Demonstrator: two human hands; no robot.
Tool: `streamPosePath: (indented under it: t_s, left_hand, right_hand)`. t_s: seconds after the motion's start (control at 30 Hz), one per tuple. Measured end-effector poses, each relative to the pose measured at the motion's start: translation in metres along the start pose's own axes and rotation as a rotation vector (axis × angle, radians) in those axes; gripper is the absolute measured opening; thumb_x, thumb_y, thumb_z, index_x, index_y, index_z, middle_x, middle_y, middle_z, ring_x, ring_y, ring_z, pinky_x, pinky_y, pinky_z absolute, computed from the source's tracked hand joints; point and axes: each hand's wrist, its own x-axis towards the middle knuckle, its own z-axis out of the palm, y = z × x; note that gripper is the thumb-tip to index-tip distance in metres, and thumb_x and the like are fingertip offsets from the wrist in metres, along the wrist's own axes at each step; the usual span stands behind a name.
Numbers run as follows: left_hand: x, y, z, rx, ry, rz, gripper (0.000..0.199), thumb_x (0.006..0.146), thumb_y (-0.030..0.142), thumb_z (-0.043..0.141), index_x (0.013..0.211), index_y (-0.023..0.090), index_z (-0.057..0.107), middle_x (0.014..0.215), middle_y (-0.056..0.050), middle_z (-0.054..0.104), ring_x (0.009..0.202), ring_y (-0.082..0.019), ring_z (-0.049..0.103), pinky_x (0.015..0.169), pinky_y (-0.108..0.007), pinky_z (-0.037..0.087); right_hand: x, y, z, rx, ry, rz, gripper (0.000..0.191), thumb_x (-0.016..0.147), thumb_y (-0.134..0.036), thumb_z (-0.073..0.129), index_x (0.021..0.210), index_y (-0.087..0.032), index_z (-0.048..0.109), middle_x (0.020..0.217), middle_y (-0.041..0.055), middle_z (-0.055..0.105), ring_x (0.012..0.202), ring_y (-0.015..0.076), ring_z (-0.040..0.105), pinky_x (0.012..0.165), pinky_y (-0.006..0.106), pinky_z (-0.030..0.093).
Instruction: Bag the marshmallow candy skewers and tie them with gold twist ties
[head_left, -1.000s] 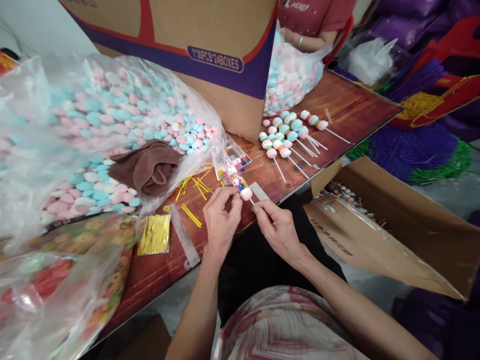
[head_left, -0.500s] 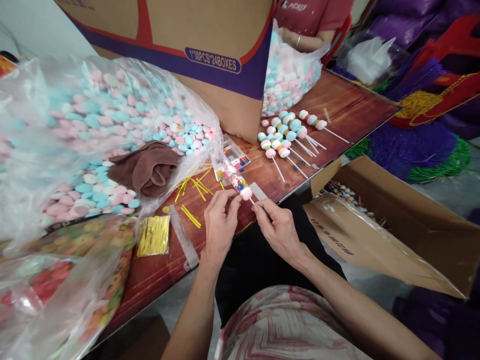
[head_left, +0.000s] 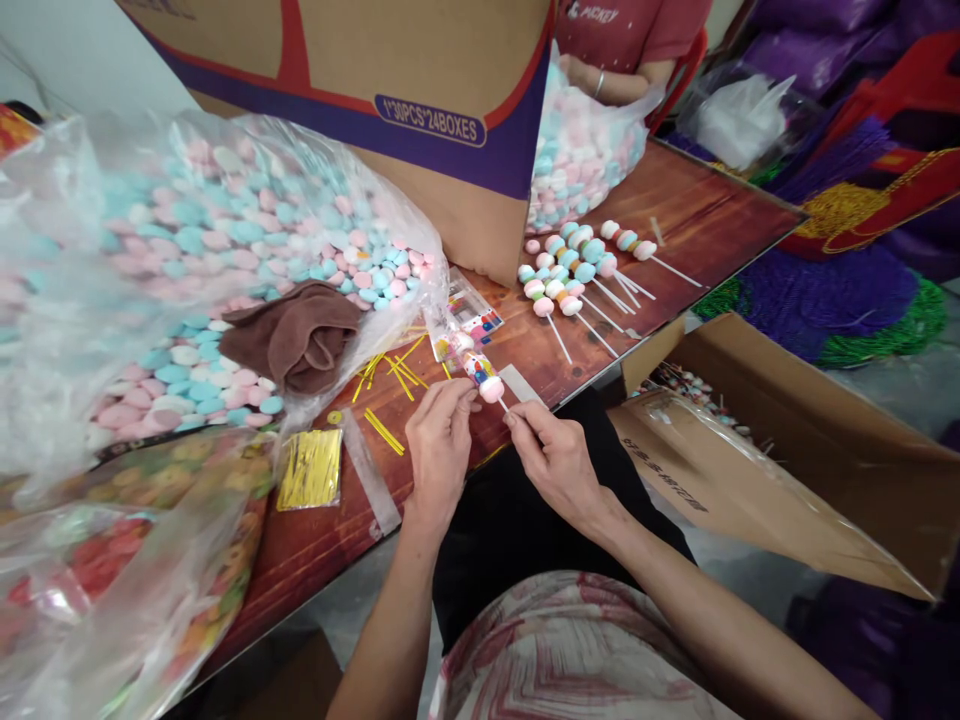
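My right hand [head_left: 556, 455] pinches the thin white stick of a marshmallow skewer [head_left: 491, 389] at the table's front edge. A clear printed wrapper [head_left: 474, 366] covers the skewer's upper part, with a pink marshmallow at the lower end. Just left of it is my left hand [head_left: 437, 440], its fingertips pressed together and apart from the wrapper; whatever they hold, if anything, is hidden. Loose yellow twist ties [head_left: 384, 432] lie beyond that hand, near a packet of twist ties [head_left: 309, 470]. Flat printed wrappers [head_left: 472, 305] rest behind the skewer.
Finished-looking marshmallow skewers [head_left: 581, 262] lie at the right. A large bag of marshmallows [head_left: 225, 215], with a brown cloth [head_left: 296, 335] on it, fills the left. A tall carton [head_left: 450, 170] stands behind; an open box [head_left: 720, 490] sits lower right. Another person [head_left: 630, 40] sits opposite.
My left hand has drawn slightly left, its fingertips coming away from the wrapped skewer. My right hand stays on the stick.
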Motion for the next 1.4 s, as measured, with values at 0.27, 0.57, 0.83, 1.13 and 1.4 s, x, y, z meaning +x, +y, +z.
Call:
streamPosePath:
  t_s: [0.27,0.57,0.83,1.13,1.4]
  left_hand:
    - [-0.001,0.002,0.002,0.034,0.013,-0.014,0.016,0.093,0.018,0.052,0.096,0.018,0.067,0.093,-0.006,0.068,0.083,-0.014,0.064,0.079,-0.027,0.050]
    - [-0.001,0.000,0.006,0.137,0.041,-0.014,0.013,0.092,0.017,0.051,0.089,0.019,0.063,0.085,-0.004,0.064,0.076,-0.014,0.059,0.072,-0.026,0.045]
    - [0.000,0.001,0.007,0.047,0.025,-0.182,0.008,0.087,0.023,0.057,0.079,0.020,0.056,0.073,0.000,0.057,0.066,-0.012,0.053,0.064,-0.025,0.041]
    - [0.017,0.007,0.006,-0.848,0.029,-0.755,0.041,0.089,0.056,0.054,0.098,0.017,0.060,0.097,-0.009,0.069,0.086,-0.018,0.069,0.077,-0.031,0.054]
    - [0.027,0.015,0.009,-1.154,-0.126,-0.859,0.033,0.083,0.048,0.067,0.086,0.015,0.063,0.080,-0.006,0.071,0.091,-0.023,0.071,0.080,-0.033,0.054]
  right_hand:
    - [0.000,-0.002,0.001,0.013,-0.011,0.032,0.021,0.096,-0.023,0.045,0.083,-0.017,0.059,0.060,-0.0051,0.042,0.050,0.0073,0.037,0.052,0.020,0.033]
    - [-0.001,-0.002,0.004,0.008,-0.024,0.018,0.020,0.096,-0.024,0.046,0.081,-0.017,0.058,0.061,-0.0048,0.044,0.050,0.0074,0.037,0.052,0.020,0.034]
    - [-0.001,-0.005,0.004,0.052,-0.028,0.051,0.021,0.096,-0.025,0.047,0.080,-0.017,0.058,0.058,-0.0058,0.041,0.049,0.0072,0.035,0.049,0.020,0.031]
    - [-0.003,-0.004,0.005,0.060,-0.031,-0.001,0.022,0.096,-0.025,0.046,0.082,-0.017,0.061,0.063,-0.0036,0.049,0.052,0.0076,0.040,0.053,0.020,0.036]
    - [-0.005,0.003,0.006,-0.123,-0.058,-0.122,0.019,0.096,-0.020,0.044,0.087,-0.017,0.061,0.070,0.0002,0.061,0.053,0.0082,0.048,0.056,0.020,0.039]
